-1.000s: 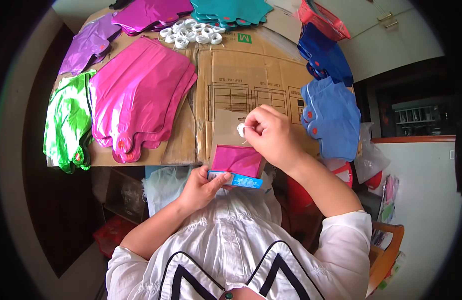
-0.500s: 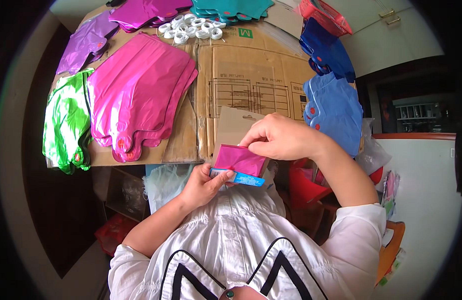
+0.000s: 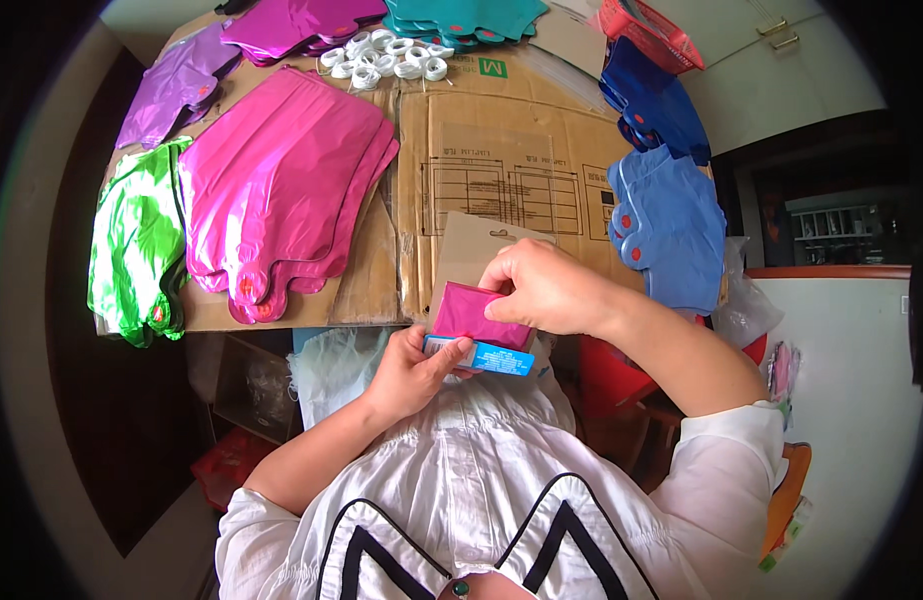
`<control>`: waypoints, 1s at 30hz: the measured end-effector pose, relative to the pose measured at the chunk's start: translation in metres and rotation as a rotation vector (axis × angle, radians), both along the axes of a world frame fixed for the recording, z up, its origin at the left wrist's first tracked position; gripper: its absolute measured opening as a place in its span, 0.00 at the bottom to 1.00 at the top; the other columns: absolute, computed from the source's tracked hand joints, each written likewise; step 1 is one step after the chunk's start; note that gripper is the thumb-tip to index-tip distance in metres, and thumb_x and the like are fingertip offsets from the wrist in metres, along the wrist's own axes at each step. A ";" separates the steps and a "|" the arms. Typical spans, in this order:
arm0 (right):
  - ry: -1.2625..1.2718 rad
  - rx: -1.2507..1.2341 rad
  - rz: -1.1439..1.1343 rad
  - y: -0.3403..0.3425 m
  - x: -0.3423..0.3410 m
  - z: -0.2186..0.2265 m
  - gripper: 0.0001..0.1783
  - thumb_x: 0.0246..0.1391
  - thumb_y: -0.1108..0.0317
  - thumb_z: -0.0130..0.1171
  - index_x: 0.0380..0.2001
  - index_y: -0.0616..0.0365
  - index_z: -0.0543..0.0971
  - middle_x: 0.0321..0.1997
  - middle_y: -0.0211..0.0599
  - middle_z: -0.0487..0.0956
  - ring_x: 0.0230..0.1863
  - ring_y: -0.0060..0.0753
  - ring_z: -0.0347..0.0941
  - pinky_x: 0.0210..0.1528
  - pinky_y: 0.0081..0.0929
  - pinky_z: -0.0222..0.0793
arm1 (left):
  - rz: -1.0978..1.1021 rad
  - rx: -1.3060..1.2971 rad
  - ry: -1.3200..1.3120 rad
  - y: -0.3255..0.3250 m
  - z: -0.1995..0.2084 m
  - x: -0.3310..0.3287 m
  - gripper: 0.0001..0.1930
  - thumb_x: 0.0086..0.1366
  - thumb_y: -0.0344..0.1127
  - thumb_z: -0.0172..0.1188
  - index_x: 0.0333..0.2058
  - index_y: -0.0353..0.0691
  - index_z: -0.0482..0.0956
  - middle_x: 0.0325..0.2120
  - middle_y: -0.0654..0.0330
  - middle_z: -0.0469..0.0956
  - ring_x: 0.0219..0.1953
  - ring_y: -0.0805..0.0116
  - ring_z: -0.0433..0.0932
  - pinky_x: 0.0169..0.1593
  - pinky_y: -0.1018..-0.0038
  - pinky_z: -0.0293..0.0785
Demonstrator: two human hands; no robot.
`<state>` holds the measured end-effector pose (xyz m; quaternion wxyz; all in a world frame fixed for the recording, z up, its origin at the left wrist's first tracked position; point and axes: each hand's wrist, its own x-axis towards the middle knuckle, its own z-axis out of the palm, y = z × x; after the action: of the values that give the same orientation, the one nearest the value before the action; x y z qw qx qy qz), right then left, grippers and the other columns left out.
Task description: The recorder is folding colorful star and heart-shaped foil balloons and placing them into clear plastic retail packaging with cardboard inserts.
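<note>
In front of my chest, over the table's near edge, my left hand [image 3: 409, 372] grips a packaging card [image 3: 469, 243] by its lower left side, thumb over the blue bottom flap [image 3: 499, 360]. A folded pink foil balloon [image 3: 459, 312] lies flat against the card, its lower edge behind that flap. My right hand [image 3: 549, 288] is closed at the balloon's upper right, with thumb and fingers pinched on its edge; the fingertips are partly hidden. The upper part of the card, with a hanger slot, sticks up behind this hand.
Flat pink foil balloons [image 3: 281, 190] are stacked left on the cardboard tabletop [image 3: 501, 130]. Around them lie green [image 3: 131, 235], purple [image 3: 176, 90], teal [image 3: 466, 22] and blue ones [image 3: 671, 220]. White ribbon rolls [image 3: 381, 62] sit at the back, near a red basket [image 3: 651, 35].
My right hand has moved slightly down and right, its thumb now lower over the pink foil. The left hand still holds the card, in nearly the same place.
</note>
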<state>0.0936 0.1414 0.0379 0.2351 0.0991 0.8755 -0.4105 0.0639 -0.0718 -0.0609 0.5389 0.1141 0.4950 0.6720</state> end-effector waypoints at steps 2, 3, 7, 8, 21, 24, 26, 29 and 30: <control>0.000 0.000 -0.054 -0.001 0.001 0.000 0.13 0.43 0.70 0.68 0.31 0.68 0.80 0.29 0.42 0.82 0.32 0.31 0.79 0.37 0.29 0.74 | 0.026 -0.006 -0.036 0.000 0.003 0.002 0.13 0.69 0.37 0.59 0.43 0.31 0.76 0.33 0.57 0.83 0.34 0.70 0.83 0.39 0.74 0.81; -0.001 0.000 -0.082 -0.002 0.001 0.001 0.14 0.42 0.69 0.69 0.31 0.67 0.80 0.29 0.42 0.81 0.33 0.33 0.79 0.37 0.30 0.74 | 0.038 -0.009 -0.055 0.000 0.004 0.003 0.13 0.69 0.37 0.59 0.43 0.31 0.75 0.33 0.56 0.83 0.34 0.69 0.83 0.39 0.74 0.81; 0.203 0.264 -0.050 -0.002 0.004 0.004 0.24 0.36 0.59 0.76 0.29 0.62 0.75 0.29 0.43 0.80 0.33 0.42 0.78 0.37 0.36 0.72 | 0.040 -0.039 -0.091 0.001 0.012 0.004 0.13 0.69 0.37 0.59 0.43 0.31 0.74 0.34 0.56 0.82 0.34 0.68 0.83 0.39 0.73 0.81; 0.201 0.352 -0.022 0.003 0.003 0.005 0.26 0.33 0.56 0.77 0.29 0.61 0.74 0.28 0.44 0.79 0.33 0.44 0.78 0.37 0.38 0.72 | 0.043 -0.054 -0.090 0.002 0.015 0.004 0.13 0.69 0.37 0.59 0.43 0.32 0.74 0.34 0.56 0.82 0.34 0.68 0.83 0.39 0.73 0.81; 0.094 0.579 0.058 0.008 -0.001 0.013 0.36 0.27 0.40 0.77 0.27 0.59 0.74 0.28 0.46 0.80 0.35 0.50 0.78 0.37 0.44 0.71 | 0.142 -0.098 -0.099 0.006 0.025 0.009 0.14 0.69 0.39 0.58 0.44 0.33 0.73 0.35 0.58 0.81 0.37 0.71 0.82 0.39 0.72 0.83; 0.197 0.632 0.011 0.006 0.008 0.013 0.33 0.30 0.41 0.76 0.26 0.59 0.74 0.27 0.45 0.80 0.33 0.49 0.78 0.36 0.42 0.71 | 0.180 -0.097 -0.058 0.010 0.027 0.012 0.13 0.70 0.38 0.58 0.43 0.33 0.73 0.35 0.59 0.81 0.37 0.72 0.81 0.39 0.71 0.83; 0.260 0.619 -0.106 0.002 0.023 0.017 0.31 0.33 0.44 0.76 0.26 0.59 0.74 0.27 0.44 0.79 0.31 0.46 0.78 0.35 0.39 0.72 | 0.204 -0.101 -0.036 0.011 0.024 0.016 0.12 0.70 0.38 0.57 0.43 0.33 0.73 0.35 0.60 0.81 0.36 0.73 0.81 0.39 0.71 0.83; 0.210 0.505 -0.351 -0.007 0.063 0.027 0.28 0.39 0.48 0.75 0.28 0.60 0.75 0.27 0.40 0.79 0.29 0.36 0.77 0.33 0.32 0.72 | 0.256 -0.101 -0.032 0.012 0.026 0.023 0.12 0.70 0.37 0.57 0.43 0.34 0.74 0.35 0.61 0.80 0.36 0.74 0.80 0.39 0.71 0.83; 0.115 0.457 -0.436 -0.009 0.081 0.019 0.27 0.41 0.49 0.74 0.29 0.61 0.76 0.27 0.38 0.79 0.29 0.33 0.76 0.33 0.30 0.72 | 0.270 -0.096 -0.033 0.012 0.028 0.023 0.11 0.70 0.37 0.57 0.43 0.34 0.74 0.35 0.62 0.80 0.36 0.74 0.80 0.39 0.71 0.83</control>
<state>0.1751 0.1324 0.0565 0.0635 0.3115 0.9149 -0.2488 0.0867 -0.0597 -0.0325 0.4564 0.0095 0.5286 0.7157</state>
